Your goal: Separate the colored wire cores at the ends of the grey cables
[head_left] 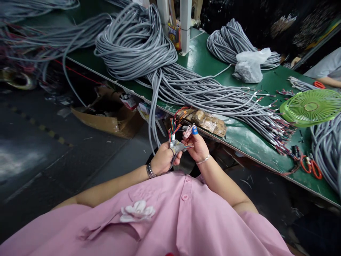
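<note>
My left hand grips the stripped end of a grey cable, whose coloured inner wires fan upward. My right hand, with blue tape on one fingertip and pink tape on others, pinches the thin wires at the cable end next to the left hand. Both hands hover below the front edge of the green table. The cable runs up to a big bundle of grey cables lying across the table.
Large coils of grey cable sit at the back. A plastic bag, a green fan, orange scissors and a cardboard box on the floor are nearby. Another person's arm shows far right.
</note>
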### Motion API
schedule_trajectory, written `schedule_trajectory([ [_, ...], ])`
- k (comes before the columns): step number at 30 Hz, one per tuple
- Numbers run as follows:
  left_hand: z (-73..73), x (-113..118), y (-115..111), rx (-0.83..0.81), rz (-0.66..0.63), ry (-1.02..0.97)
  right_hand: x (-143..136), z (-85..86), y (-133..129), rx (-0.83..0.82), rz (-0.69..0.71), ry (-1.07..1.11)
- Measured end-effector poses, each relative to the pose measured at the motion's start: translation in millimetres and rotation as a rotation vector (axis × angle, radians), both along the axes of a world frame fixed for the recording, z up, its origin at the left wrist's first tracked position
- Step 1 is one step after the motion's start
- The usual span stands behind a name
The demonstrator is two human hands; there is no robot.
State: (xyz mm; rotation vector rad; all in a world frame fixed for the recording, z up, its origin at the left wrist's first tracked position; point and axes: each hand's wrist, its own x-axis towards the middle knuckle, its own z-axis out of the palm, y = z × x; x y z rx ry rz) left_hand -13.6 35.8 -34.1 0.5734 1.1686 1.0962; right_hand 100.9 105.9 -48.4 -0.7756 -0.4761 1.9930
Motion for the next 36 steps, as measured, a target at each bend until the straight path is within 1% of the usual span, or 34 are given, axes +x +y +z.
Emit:
schedule_trajectory([
  [3, 0.4, 0, 0, 0.003, -0.002, 0.002, 1, -0.9, 0, -0.015, 0.012, -0.006],
  [10, 2.1, -2, -5, -0.003, -0.012, -0.007, 9, -6.1, -1, -0.010, 0.120, 0.005],
  [14, 4.9, -4, -11, 0.002, -0.029, 0.008, 12, -2.5, -1, 0.013, 0.153, 0.015],
  [18, 9.7, -3, -12, -0.007, 0.027, -0.006, 11, 3.1, 0, 0.043, 0.125, -0.058],
  [21, 11.2, -1, -10, 0.005, 0.056, -0.021, 11, 0.9, 0, 0.081, 0.077, -0.057],
  [24, 10.0, 0, -8, 0.036, 0.054, -0.022, 9, -3.8, 1, 0.112, 0.062, -0.025],
  [26, 8.5, 1, -6, 0.049, 0.044, -0.022, 7, -5.2, 2, 0.118, 0.079, -0.025],
  [30, 6.7, 2, -3, 0.053, 0.030, -0.021, 1, -3.4, 6, 0.078, 0.111, -0.049],
  [32, 6.6, 2, -1, 0.048, 0.026, -0.021, -1, -3.3, 7, 0.064, 0.092, -0.056],
  [36, 7.1, 1, 0, 0.053, 0.023, -0.019, -3, -7.5, 6, 0.115, 0.041, -0.060],
])
